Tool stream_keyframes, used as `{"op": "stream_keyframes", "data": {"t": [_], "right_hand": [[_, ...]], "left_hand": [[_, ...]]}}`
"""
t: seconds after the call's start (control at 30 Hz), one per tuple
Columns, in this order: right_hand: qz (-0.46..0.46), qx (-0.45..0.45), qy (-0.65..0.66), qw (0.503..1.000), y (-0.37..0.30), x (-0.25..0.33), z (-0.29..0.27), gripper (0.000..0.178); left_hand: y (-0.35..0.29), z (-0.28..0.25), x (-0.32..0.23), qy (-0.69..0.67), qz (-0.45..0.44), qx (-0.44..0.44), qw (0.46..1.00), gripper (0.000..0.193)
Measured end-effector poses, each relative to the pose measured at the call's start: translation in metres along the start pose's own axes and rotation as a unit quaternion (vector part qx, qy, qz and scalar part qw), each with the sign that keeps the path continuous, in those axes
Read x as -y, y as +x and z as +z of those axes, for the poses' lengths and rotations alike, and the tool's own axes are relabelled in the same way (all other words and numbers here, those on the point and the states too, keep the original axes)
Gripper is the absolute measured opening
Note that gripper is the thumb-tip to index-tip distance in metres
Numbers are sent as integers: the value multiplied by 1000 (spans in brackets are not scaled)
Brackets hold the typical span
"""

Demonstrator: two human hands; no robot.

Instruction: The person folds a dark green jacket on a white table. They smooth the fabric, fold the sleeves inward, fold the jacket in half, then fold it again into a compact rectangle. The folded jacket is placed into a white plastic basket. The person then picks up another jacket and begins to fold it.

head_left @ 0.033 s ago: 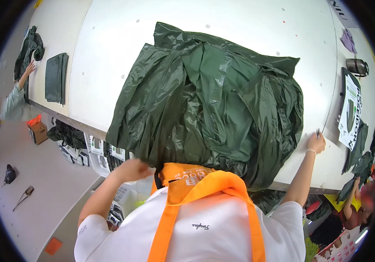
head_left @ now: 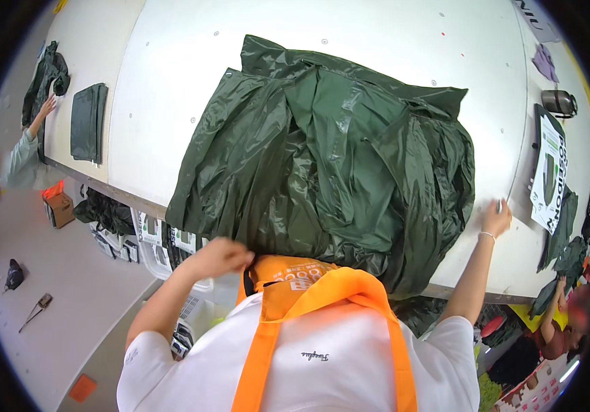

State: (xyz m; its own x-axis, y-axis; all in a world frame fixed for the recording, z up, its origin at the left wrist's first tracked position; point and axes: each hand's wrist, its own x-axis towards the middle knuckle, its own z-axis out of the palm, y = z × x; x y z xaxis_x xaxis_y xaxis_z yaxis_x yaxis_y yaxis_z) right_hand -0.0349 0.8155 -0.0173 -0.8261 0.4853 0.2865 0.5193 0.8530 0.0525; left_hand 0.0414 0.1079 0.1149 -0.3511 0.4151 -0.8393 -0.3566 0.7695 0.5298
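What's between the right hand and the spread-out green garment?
In the head view, only a narrow strip of white tabletop shows between the right hand and the green garment.

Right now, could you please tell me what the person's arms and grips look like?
Both forearms are bare below white fabric short sleeves. The left grip and right grip are gloveless, and a thin, pale bracelet circles the right wrist.

1. The left arm point(head_left: 161, 302) slants up and inward, bent at the elbow.
2. The left hand point(head_left: 219, 258) is close before the body point(head_left: 329, 371), fingers curled.
3. The right arm point(head_left: 473, 281) reaches forward and outward.
4. The right hand point(head_left: 496, 220) is well apart from the left, fingers bent, their closure unclear.
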Motion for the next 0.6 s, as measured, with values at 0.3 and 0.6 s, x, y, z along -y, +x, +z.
{"op": "stream_keyframes", "data": {"t": [0.3,0.6], "right_hand": [[-195,299,347,867,-101,272,-163,39],[-267,65,398,875,-129,279,-181,42]], "left_hand": [[162,22,-118,-306,120,-177,928,46],[120,4,-180,-204,344,-392,828,59]]}}
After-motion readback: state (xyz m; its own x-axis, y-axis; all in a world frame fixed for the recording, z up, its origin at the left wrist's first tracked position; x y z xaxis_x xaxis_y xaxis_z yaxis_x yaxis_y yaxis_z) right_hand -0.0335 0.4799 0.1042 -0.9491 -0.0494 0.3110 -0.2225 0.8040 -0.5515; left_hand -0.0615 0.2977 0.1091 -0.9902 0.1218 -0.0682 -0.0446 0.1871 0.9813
